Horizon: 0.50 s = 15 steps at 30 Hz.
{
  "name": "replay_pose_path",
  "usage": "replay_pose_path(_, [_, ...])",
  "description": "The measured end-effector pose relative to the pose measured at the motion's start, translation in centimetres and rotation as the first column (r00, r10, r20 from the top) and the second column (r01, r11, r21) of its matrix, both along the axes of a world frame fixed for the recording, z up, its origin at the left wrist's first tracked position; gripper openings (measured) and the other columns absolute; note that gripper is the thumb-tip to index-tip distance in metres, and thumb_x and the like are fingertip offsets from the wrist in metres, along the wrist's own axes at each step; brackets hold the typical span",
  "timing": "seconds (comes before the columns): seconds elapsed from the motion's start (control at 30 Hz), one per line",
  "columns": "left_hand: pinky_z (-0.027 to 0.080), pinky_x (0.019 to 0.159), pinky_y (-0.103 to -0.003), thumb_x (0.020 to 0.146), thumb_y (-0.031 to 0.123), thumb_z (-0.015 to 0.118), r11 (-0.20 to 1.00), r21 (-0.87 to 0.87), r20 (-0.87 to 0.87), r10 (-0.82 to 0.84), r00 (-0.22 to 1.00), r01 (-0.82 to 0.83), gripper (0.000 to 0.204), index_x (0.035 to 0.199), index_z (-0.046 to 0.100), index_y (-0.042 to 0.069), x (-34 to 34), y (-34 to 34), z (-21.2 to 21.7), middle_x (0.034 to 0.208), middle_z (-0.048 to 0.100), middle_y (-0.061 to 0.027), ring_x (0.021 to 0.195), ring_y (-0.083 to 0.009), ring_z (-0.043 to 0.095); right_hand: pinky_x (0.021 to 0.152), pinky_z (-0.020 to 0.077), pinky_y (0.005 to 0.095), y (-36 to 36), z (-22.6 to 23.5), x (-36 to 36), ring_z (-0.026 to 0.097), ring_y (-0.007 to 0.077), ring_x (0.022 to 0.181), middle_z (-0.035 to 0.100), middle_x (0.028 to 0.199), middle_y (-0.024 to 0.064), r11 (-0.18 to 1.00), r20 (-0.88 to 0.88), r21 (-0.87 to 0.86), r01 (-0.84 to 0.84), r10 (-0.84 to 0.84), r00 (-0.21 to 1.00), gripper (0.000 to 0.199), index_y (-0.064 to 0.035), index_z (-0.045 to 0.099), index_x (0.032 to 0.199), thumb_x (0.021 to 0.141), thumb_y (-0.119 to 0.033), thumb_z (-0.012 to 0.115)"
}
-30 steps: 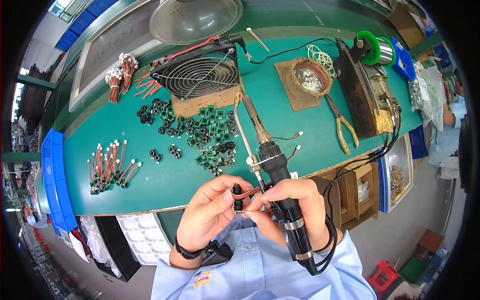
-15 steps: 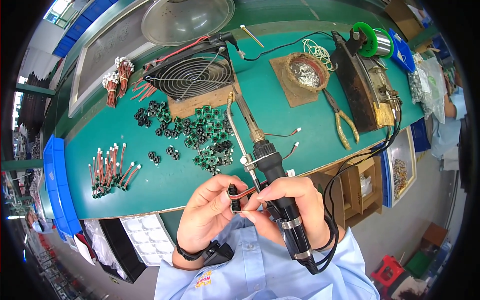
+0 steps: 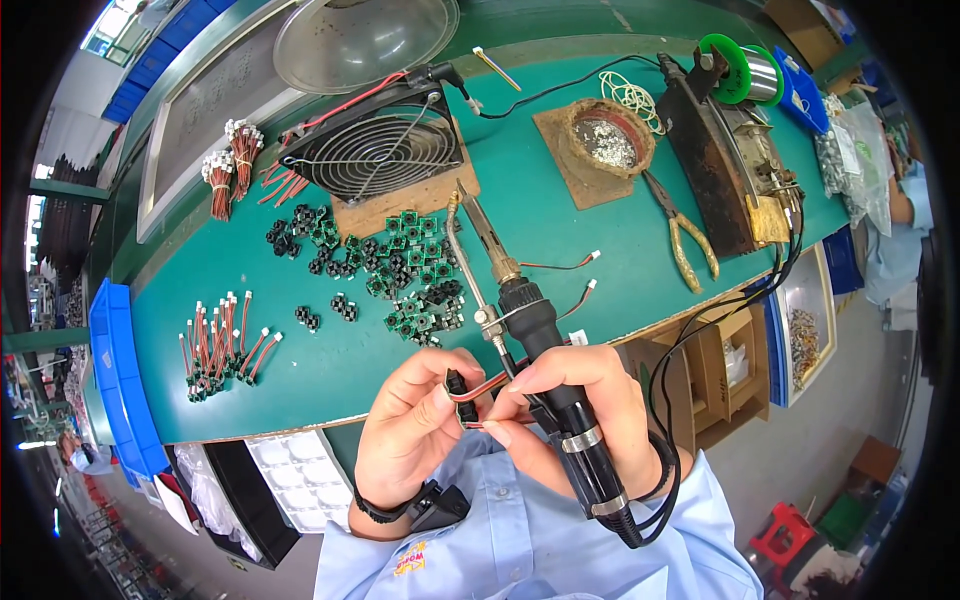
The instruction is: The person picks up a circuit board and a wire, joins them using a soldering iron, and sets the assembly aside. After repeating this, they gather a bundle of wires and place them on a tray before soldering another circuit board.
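Observation:
Between the thumb and fingers of my left hand is a small black component, held upright near the bench's front edge. My right hand is wrapped around a black soldering iron, whose metal tip and attached solder-feed tube point up and away over the bench. The right thumb and forefinger also pinch red and black wires, which run to the component's side. Fingers partly hide where wire and component meet. Loose green circuit boards and black components lie beyond the iron, to its left.
A caged fan stands behind the parts. Finished-looking wired boards are grouped at left by a blue tray. At right are a solder-scrap bowl, pliers, a solder spool and black cables.
The whole view has shifted slightly. My left hand and the component have tilted a little; both hands keep the same grips.

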State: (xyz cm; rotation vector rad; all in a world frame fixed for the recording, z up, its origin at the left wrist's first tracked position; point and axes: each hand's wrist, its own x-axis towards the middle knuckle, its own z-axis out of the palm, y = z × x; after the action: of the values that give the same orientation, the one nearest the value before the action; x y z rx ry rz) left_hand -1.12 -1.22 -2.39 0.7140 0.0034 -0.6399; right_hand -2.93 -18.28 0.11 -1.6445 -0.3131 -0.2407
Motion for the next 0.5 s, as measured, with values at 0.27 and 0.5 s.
replay_pose_path(0.27, [0.044, 0.075, -0.029, 0.09, 0.02, 0.056, 0.998, 0.056, 0.045, 0.035, 0.998, -0.038, 0.027, 0.106, 0.052, -0.002, -0.05, -0.03, -0.08, 0.1, 0.052, -0.0097, 0.085, -0.0186, 0.054, 0.057, 0.0498, 0.0249, -0.07, 0.06, 0.13, 0.064, 0.0137, 0.065, 0.062, 0.074, 0.0086, 1.0, 0.023, -0.021, 0.005, -0.004, 1.0, 0.044, -0.002, 0.042, 0.105, 0.071, 0.007, 0.07])
replay_pose_path(0.5, [0.044, 0.074, -0.03, 0.089, 0.02, 0.056, 0.993, 0.102, 0.057, 0.058, 0.997, -0.063, 0.028, 0.106, 0.054, -0.003, -0.06, 0.0, -0.06, 0.099, 0.051, -0.0101, 0.084, -0.0192, 0.054, 0.057, 0.0492, 0.0254, -0.03, 0.09, 0.22, 0.064, 0.0142, 0.064, 0.062, 0.074, 0.0083, 1.0, 0.034, -0.023, 0.006, -0.005, 0.999, 0.044, -0.0022, 0.043, 0.104, 0.071, 0.007, 0.07])
